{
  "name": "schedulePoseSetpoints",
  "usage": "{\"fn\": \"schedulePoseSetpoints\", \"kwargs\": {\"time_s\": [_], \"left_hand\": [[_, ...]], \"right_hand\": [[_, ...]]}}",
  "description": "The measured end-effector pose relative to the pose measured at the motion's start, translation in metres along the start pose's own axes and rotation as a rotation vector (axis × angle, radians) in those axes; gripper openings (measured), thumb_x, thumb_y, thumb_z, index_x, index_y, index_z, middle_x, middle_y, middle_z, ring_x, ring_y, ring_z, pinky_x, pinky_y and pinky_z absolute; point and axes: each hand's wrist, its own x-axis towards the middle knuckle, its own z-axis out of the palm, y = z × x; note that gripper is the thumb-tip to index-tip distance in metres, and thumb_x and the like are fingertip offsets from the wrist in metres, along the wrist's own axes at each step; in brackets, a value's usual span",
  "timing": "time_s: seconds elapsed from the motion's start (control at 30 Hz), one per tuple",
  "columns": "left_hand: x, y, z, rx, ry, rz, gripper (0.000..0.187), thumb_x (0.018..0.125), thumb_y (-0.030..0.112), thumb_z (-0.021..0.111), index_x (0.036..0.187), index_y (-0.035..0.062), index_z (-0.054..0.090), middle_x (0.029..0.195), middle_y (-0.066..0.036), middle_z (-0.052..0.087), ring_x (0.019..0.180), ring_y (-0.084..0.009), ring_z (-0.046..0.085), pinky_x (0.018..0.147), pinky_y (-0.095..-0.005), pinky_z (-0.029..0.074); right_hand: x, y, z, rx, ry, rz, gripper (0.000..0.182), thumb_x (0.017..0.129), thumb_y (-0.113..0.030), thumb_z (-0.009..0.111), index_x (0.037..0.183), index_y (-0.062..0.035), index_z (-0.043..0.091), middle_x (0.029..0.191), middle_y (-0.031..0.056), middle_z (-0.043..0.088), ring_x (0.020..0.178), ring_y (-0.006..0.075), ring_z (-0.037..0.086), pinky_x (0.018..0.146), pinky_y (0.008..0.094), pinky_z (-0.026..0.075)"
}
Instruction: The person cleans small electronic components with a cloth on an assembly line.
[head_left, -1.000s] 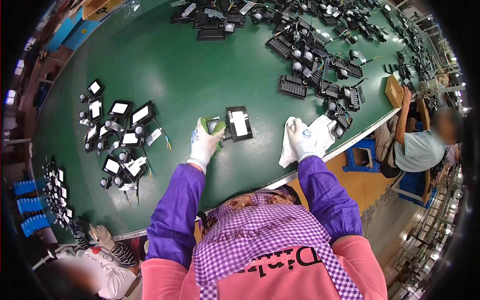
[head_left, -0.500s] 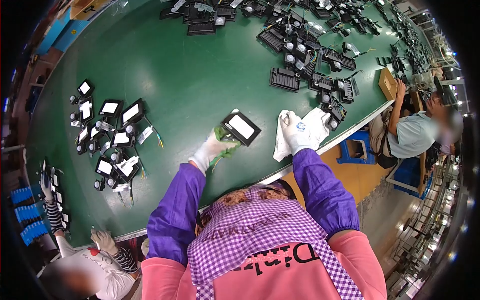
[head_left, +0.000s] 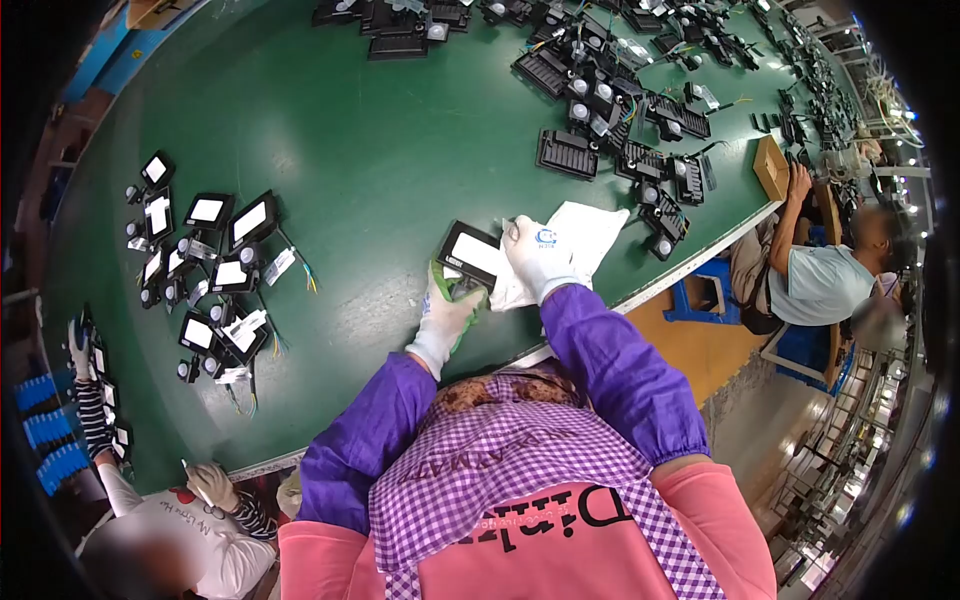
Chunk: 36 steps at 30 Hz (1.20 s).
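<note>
In my left hand (head_left: 445,312), gloved in white and green, is a small black floodlight (head_left: 472,252) with a white front panel facing up. The fingers close around its near left edge. My right hand (head_left: 540,256), in a white glove, is closed on a white cloth (head_left: 592,232). That cloth lies bunched beneath the hand, spreads out to the right, and meets the right edge of the floodlight. The lamp's underside and its right corner are hidden by my hands and the cloth.
Several floodlights with sensors and wires (head_left: 232,275) lie at the left of the green table (head_left: 350,130). A large pile of black floodlights (head_left: 570,155) spreads across the back and right. One co-worker (head_left: 205,535) sits at lower left, another (head_left: 820,280) at right beside a cardboard box (head_left: 770,168).
My right hand has moved left with the cloth, up against the floodlight. My left hand has shifted slightly right and the lamp has turned a little. The view has shifted slightly.
</note>
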Motion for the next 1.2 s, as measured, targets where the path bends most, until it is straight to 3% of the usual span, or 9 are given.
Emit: {"fn": "schedulePoseSetpoints", "kwargs": {"time_s": [0.43, 0.57, 0.6, 0.77, 0.83, 0.87, 1.0, 1.13, 1.2], "left_hand": [[-0.008, 0.001, 0.014, -0.171, 0.094, 0.042, 0.084, 0.076, -0.011, 0.069, 0.148, 0.0061, 0.027, 0.12, -0.01, 0.057, 0.099, -0.0185, 0.062, 0.082, -0.0288, 0.054], [-0.009, 0.013, 0.009, -0.085, 0.005, -0.033, 0.096, 0.077, -0.013, 0.068, 0.153, 0.0116, 0.016, 0.119, -0.009, 0.058, 0.106, -0.018, 0.06, 0.081, -0.0306, 0.055], [-0.007, 0.011, 0.006, -0.099, -0.033, 0.024, 0.086, 0.079, -0.01, 0.068, 0.15, 0.0145, 0.026, 0.117, -0.008, 0.057, 0.092, -0.0129, 0.06, 0.066, -0.0252, 0.054], [0.002, 0.006, -0.015, -0.207, -0.277, 0.06, 0.087, 0.077, -0.011, 0.071, 0.148, 0.0126, 0.026, 0.13, -0.009, 0.051, 0.107, -0.017, 0.059, 0.076, -0.0289, 0.056], [0.008, 0.005, -0.016, -0.031, -0.29, 0.178, 0.089, 0.076, -0.011, 0.072, 0.148, 0.0112, 0.025, 0.131, -0.008, 0.05, 0.112, -0.0181, 0.056, 0.082, -0.0298, 0.055], [0.007, 0.003, -0.015, -0.22, -0.275, 0.063, 0.092, 0.07, -0.007, 0.077, 0.146, 0.0051, 0.026, 0.13, -0.009, 0.051, 0.12, -0.0187, 0.051, 0.102, -0.0326, 0.044], [0.002, 0.01, -0.01, -0.109, -0.23, 0.019, 0.096, 0.068, -0.008, 0.075, 0.148, 0.0074, 0.024, 0.134, -0.008, 0.048, 0.122, -0.0188, 0.05, 0.102, -0.0327, 0.045], [0.008, 0.007, -0.01, 0.003, -0.186, 0.147, 0.101, 0.068, -0.006, 0.076, 0.151, 0.0082, 0.02, 0.137, -0.01, 0.045, 0.123, -0.0204, 0.049, 0.102, -0.034, 0.045], [0.005, 0.002, -0.01, 0.005, -0.182, 0.202, 0.106, 0.067, -0.003, 0.079, 0.153, 0.0078, 0.018, 0.143, -0.012, 0.041, 0.128, -0.0216, 0.045, 0.107, -0.0356, 0.04]], "right_hand": [[-0.023, -0.006, -0.005, -0.066, -0.076, -0.018, 0.031, 0.097, -0.033, 0.047, 0.101, -0.0081, 0.063, 0.093, 0.022, 0.069, 0.087, 0.0411, 0.067, 0.079, 0.0511, 0.051], [-0.025, 0.002, 0.001, -0.112, -0.021, -0.108, 0.03, 0.096, -0.03, 0.049, 0.098, -0.0058, 0.065, 0.086, 0.0238, 0.068, 0.083, 0.0425, 0.067, 0.077, 0.0512, 0.051], [-0.007, -0.009, -0.008, -0.085, -0.072, -0.013, 0.029, 0.095, -0.03, 0.05, 0.097, -0.0046, 0.066, 0.086, 0.0244, 0.068, 0.083, 0.0421, 0.067, 0.077, 0.0498, 0.052], [-0.015, -0.041, -0.023, -0.229, -0.211, -0.156, 0.03, 0.093, -0.028, 0.049, 0.097, -0.0051, 0.067, 0.092, 0.0222, 0.07, 0.088, 0.0415, 0.067, 0.081, 0.0488, 0.052], [-0.02, -0.061, -0.008, -0.219, -0.386, -0.235, 0.048, 0.077, -0.034, 0.068, 0.11, 0.0008, 0.061, 0.099, 0.0246, 0.067, 0.094, 0.0404, 0.066, 0.083, 0.0451, 0.053], [-0.013, -0.059, -0.007, -0.248, -0.361, -0.287, 0.057, 0.068, -0.036, 0.074, 0.109, 0.0013, 0.06, 0.099, 0.0233, 0.066, 0.093, 0.039, 0.066, 0.083, 0.0441, 0.053], [0.032, -0.053, -0.015, -0.351, -0.307, -0.418, 0.078, 0.049, -0.041, 0.091, 0.105, 0.0018, 0.055, 0.099, 0.0204, 0.065, 0.094, 0.036, 0.066, 0.082, 0.0413, 0.053], [-0.001, -0.109, -0.022, -0.306, -0.479, -0.25, 0.031, 0.084, -0.021, 0.067, 0.103, 0.002, 0.06, 0.096, 0.0248, 0.067, 0.096, 0.0371, 0.067, 0.084, 0.0408, 0.053], [-0.005, -0.124, -0.057, -0.448, -0.455, -0.376, 0.033, 0.085, -0.024, 0.065, 0.106, 0.0016, 0.06, 0.097, 0.0245, 0.067, 0.096, 0.0372, 0.067, 0.084, 0.0397, 0.053]]}}
